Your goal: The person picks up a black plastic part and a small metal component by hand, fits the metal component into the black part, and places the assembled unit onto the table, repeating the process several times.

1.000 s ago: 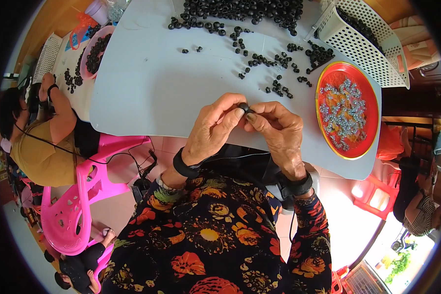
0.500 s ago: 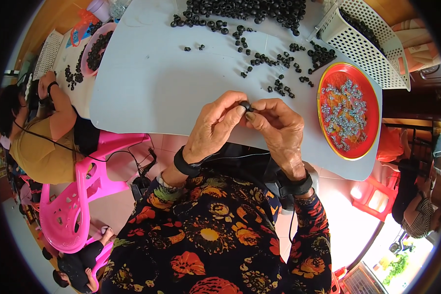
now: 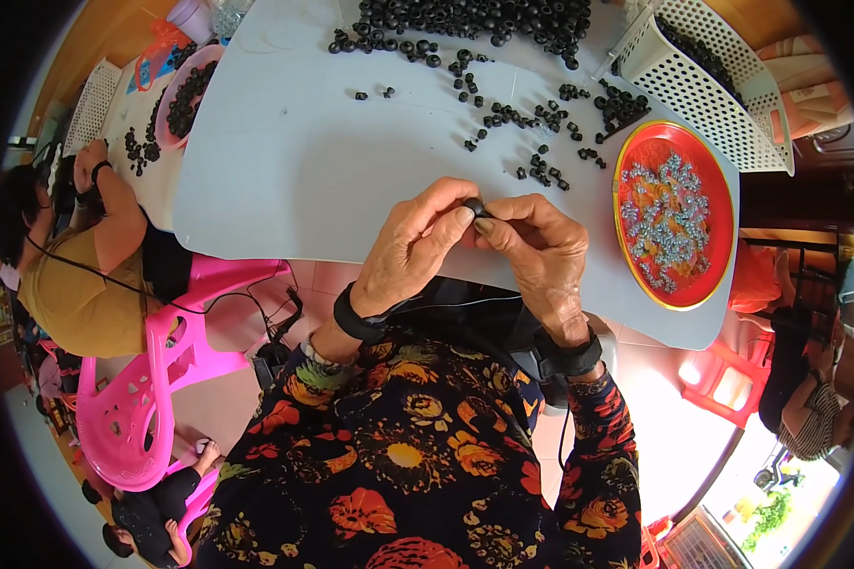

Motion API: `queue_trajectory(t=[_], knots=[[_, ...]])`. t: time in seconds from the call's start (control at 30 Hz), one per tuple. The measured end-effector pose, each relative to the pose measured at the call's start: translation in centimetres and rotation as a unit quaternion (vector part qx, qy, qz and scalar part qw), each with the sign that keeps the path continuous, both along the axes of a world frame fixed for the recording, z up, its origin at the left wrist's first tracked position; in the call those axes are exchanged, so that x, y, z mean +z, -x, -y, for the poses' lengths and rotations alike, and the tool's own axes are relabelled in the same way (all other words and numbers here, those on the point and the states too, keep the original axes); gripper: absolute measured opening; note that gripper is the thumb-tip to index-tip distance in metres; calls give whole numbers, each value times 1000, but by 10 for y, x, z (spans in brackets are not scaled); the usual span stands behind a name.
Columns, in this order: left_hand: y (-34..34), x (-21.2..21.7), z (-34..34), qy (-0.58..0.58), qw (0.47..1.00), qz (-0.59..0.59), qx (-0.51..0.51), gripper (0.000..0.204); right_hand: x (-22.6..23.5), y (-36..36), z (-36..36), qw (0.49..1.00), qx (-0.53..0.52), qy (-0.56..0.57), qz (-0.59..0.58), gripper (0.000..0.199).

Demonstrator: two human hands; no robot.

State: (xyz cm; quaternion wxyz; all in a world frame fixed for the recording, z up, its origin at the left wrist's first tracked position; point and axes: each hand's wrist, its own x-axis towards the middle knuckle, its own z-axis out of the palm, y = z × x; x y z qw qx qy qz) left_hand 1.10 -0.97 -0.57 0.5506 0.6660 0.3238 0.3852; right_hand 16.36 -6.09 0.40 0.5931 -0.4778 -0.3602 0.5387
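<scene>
A small round black plastic part is pinched between the fingertips of both hands, just above the near edge of the table. My left hand grips it between thumb and forefinger. From the other side, the thumb and forefinger of my right hand close on its right end; whether a second piece is there is hidden by the fingers. Loose small black parts lie scattered beyond my right hand. Farther off, a big pile of round black parts covers the far side of the table.
A red tray with small silvery metal pieces stands at the right. Behind it is a white perforated basket holding black parts. At left, a person sits at another table with a pink basin, near a pink chair.
Almost nothing differs. The black part has turned slightly between my fingertips, while both hands stay in the same place.
</scene>
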Motion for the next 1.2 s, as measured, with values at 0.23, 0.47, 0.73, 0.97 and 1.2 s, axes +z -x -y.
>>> queue_trajectory(t=[0.23, 0.47, 0.73, 0.97, 1.2], knots=[[6, 2, -4, 60, 995, 16, -82, 25, 1, -13, -2, 995, 81, -56, -7, 16], [5, 2, -8, 112, 983, 40, -140, 28, 7, -19, -4, 978, 106, -109, 142, 22], [4, 4, -9, 93, 986, 8, -137, 27, 4, -19, -6, 953, 102, -138, 249, 19], [4, 2, -10, 88, 989, 19, -116, 27, -3, -14, -14, 974, 111, -96, 170, 18], [-10, 14, -11, 133, 982, 53, -125, 27, -2, -28, -8, 977, 111, -111, 145, 26]])
